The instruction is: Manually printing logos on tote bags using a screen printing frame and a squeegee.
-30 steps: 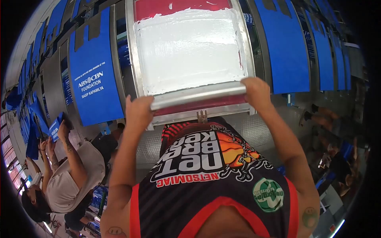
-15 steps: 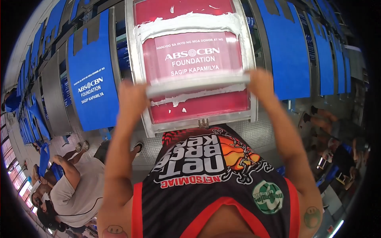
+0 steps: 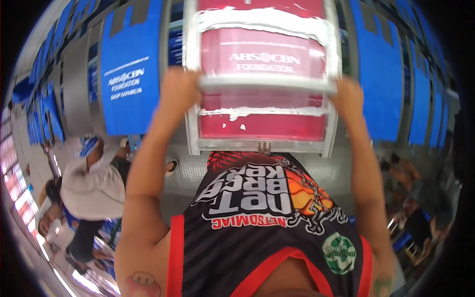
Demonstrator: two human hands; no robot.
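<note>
A silver screen-printing frame (image 3: pixel 193 129) holds red mesh (image 3: pixel 262 126), with white lettering in its middle and thick white ink bands (image 3: pixel 262 17) across its upper and lower parts. My left hand (image 3: pixel 182 88) is closed on the left end of a long silver squeegee bar (image 3: pixel 264 84); my right hand (image 3: pixel 346 96) is closed on its right end. The bar spans the screen just below the lettering, blurred by motion; whether it touches the mesh I cannot tell. My patterned jersey fills the lower middle.
Blue fabric pieces (image 3: pixel 128 119) with dark slots lie on metal boards to the left, some with white print, and more (image 3: pixel 378 99) to the right. Co-workers (image 3: pixel 91 188) are close at lower left and others (image 3: pixel 415 188) at right. Textured metal flooring (image 3: pixel 188 173) shows below the frame.
The white ink that covered the middle of the screen now lies in bands, exposing red mesh and lettering. Both hands and the bar have moved farther up the screen, away from me.
</note>
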